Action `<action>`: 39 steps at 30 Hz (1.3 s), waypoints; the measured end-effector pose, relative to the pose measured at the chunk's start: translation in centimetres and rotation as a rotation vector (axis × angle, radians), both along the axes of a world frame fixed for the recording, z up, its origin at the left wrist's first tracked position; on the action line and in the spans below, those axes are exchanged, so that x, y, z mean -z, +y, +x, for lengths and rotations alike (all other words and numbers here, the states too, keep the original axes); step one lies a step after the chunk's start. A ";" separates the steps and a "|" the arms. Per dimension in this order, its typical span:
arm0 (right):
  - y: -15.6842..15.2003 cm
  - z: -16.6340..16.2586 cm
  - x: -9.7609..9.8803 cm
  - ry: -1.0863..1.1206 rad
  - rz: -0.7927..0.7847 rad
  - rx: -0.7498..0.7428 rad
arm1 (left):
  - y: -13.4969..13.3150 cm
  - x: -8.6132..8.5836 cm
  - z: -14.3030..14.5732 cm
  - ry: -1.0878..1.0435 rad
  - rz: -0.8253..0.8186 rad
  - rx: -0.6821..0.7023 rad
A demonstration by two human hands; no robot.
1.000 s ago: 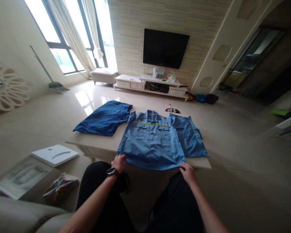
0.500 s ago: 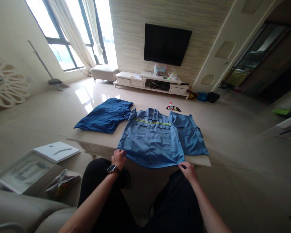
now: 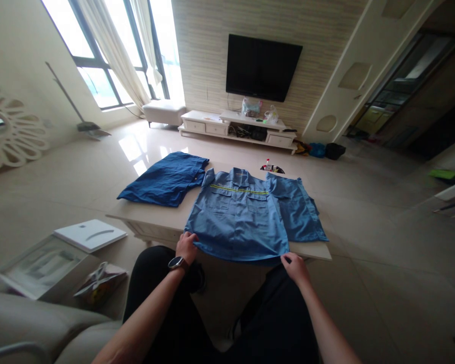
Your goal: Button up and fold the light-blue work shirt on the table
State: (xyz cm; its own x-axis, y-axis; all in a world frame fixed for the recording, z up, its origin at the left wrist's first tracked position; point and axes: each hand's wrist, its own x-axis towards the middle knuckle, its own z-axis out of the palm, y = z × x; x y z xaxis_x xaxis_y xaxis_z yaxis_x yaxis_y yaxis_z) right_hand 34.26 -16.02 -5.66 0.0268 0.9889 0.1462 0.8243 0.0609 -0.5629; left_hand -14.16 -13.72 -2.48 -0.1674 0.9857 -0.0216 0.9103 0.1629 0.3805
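Note:
A blue work shirt (image 3: 238,217) with a yellow stripe across the chest lies front side up on the low table (image 3: 147,214), its collar toward the far side. Its bottom hem hangs over the near edge. My left hand (image 3: 187,247), with a watch on the wrist, pinches the hem's left corner. The right corner is pinched between the fingers of my right hand (image 3: 293,265). Left of the shirt lies a darker blue garment (image 3: 165,179). On the right, another blue garment (image 3: 301,212) lies partly beneath the shirt's sleeve.
A white box (image 3: 91,234) and a plastic-wrapped package (image 3: 100,283) sit left of my knees, beside a pale sofa (image 3: 41,323). Beyond the table stand a low TV cabinet (image 3: 202,124) and a grey bench (image 3: 164,111). A bottle (image 3: 267,164) shows behind the table's far edge.
Both hands keep their hold on the hem corners. Around the right corner, the hem's lower edge has shifted slightly, with darker cloth showing below it. The view has tilted a little.

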 end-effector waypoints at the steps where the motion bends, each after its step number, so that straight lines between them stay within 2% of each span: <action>1: 0.0 0.0 0.0 -0.003 -0.001 0.002 | 0.0 0.0 0.0 0.001 -0.001 -0.001; 12: 0.0 -0.1 0.0 -0.017 -0.002 -0.007 | -0.4 -0.8 0.7 0.056 -0.048 0.068; 26: -0.1 -0.1 0.0 -0.041 -0.011 -0.009 | -0.8 -0.5 1.4 0.020 -0.121 0.099; 32: -0.1 -0.1 -0.1 -0.046 -0.005 -0.032 | -1.1 0.9 3.4 -0.154 -0.213 0.192; 39: -0.5 0.2 -0.2 -0.043 0.016 -0.045 | -0.8 3.8 8.5 -0.388 -0.384 0.212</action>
